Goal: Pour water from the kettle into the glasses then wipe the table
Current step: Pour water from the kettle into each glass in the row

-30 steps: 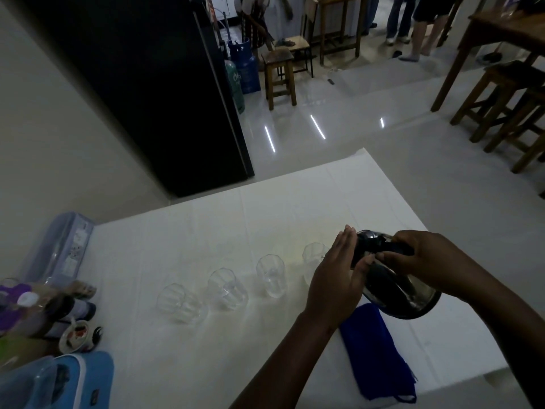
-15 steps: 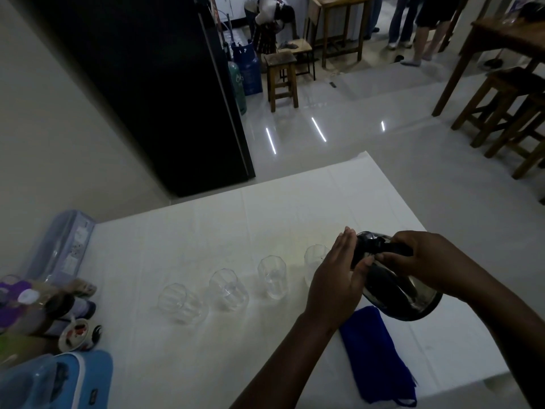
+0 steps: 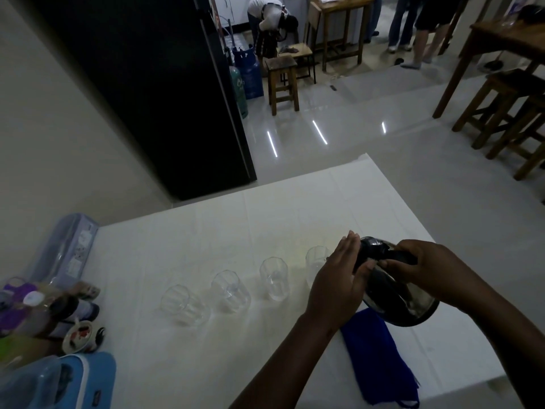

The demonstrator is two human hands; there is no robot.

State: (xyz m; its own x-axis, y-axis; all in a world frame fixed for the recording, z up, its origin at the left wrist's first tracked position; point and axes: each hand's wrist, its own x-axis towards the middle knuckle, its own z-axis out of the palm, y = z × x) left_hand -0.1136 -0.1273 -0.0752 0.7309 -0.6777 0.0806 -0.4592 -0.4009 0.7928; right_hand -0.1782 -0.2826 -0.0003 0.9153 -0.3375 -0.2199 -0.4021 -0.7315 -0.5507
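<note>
We're mid-pour, right hand [image 3: 418, 271] clamped on the tilted kettle [image 3: 395, 293] over the rightmost glass [image 3: 316, 261], left hand [image 3: 339, 278] flat, fingers together, steadying its lid; next, slide left.

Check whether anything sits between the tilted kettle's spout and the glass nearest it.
Nothing visible does. The kettle tips straight toward the rightmost glass; the left hand braces its lid side, partly hiding the spout.

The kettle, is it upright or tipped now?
Tipped. The kettle leans toward the rightmost glass, its base raised above the blue cloth. The right hand holds its handle; the left hand rests against its lid side.
</note>
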